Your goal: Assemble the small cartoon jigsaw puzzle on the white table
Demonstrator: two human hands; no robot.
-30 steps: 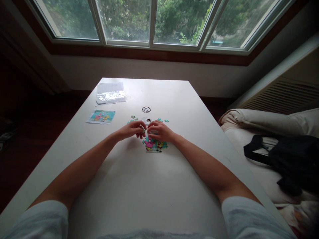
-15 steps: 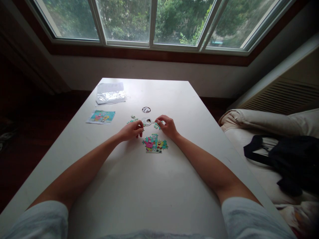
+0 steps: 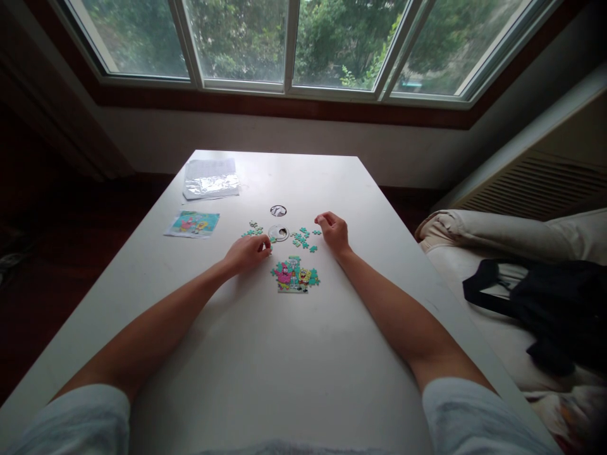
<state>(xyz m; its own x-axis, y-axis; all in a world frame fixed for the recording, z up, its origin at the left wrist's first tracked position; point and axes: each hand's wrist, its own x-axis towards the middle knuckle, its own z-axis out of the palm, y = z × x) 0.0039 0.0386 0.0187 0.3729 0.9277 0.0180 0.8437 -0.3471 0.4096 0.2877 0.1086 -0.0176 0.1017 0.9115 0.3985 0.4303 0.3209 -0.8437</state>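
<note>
A partly joined jigsaw puzzle [image 3: 294, 275] with cartoon figures lies flat on the white table [image 3: 303, 354]. Left of it, my left hand [image 3: 247, 254] is closed in a pinch, and a small pale bit of a puzzle piece shows at its fingertips. Loose green puzzle pieces [image 3: 253, 227] lie just beyond that hand. More loose pieces [image 3: 300, 239] are scattered to the left of my right hand [image 3: 334, 231]. That hand hovers at or just above the table with its fingers curled together; whatever they hold, if anything, is hidden.
A small picture sheet [image 3: 193, 224] with the cartoon figures lies at the left. Behind it are papers and a clear plastic sleeve [image 3: 211, 179]. Two round fittings, one dark-rimmed [image 3: 278, 210] and one pale [image 3: 275, 232], sit mid-table. A sofa [image 3: 516, 230] holding a dark bag [image 3: 559, 303] stands right.
My right hand has moved right and slightly away from me, uncovering the loose pieces there. My left hand stays pinched and has shifted only slightly. The joined puzzle looks the same.
</note>
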